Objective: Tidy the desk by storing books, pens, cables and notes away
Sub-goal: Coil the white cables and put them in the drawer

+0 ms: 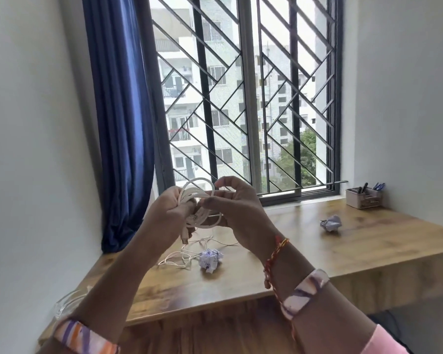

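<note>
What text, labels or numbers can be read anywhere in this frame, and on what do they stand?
None can be read.
Pen holder: a dark mark on its front, too blurred to read.
Crumpled paper ball near the cables: purple marks, illegible.
Crumpled paper ball further right: nothing legible.

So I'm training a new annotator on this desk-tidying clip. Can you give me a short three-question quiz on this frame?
1. True or false: the coiled white cable lies on the wooden desk.
2. How many crumpled paper balls are on the desk?
3. What stands in the desk's far right corner? A) mug B) pen holder C) lamp

Key:
1. False: left hand and right hand hold it in the air.
2. Two: near ball, far ball.
3. B: pen holder.
</note>
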`<state>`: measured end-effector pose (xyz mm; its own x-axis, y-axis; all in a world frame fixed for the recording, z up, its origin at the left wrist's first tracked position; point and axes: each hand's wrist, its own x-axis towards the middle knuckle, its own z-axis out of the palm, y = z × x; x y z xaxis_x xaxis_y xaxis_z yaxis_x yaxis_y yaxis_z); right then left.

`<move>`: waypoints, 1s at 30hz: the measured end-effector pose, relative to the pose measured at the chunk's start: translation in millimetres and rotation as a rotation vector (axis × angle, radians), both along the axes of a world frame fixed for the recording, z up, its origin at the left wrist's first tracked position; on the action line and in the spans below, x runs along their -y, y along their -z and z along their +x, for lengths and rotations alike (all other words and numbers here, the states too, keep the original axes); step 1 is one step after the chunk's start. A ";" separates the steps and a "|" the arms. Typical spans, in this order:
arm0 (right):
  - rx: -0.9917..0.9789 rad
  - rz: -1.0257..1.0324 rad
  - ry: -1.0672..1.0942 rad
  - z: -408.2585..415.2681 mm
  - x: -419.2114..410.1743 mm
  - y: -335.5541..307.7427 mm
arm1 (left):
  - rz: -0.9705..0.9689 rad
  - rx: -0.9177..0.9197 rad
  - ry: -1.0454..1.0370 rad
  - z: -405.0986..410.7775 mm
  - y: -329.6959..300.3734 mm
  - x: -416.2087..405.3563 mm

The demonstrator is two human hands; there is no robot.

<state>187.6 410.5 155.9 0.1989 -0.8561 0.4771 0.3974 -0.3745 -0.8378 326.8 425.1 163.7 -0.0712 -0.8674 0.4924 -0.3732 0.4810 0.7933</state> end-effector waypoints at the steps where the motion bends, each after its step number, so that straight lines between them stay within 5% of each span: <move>1: -0.018 -0.003 0.019 0.5 0.9 -0.2 | -0.012 0.029 -0.001 0.2 -0.3 0.1; 13: -0.314 -0.095 0.476 8.5 21.2 17.6 | 0.294 -0.088 0.246 2.7 10.5 13.2; 18: -0.074 0.129 0.187 3.9 26.4 18.0 | 0.153 -0.124 0.106 -1.9 17.9 23.5; 23: -0.135 0.062 0.109 4.8 24.9 18.7 | 0.043 -0.063 -0.101 0.6 24.9 32.3; 30: -0.187 0.016 0.076 1.8 27.3 14.5 | 0.267 -0.419 0.214 7.6 14.6 26.1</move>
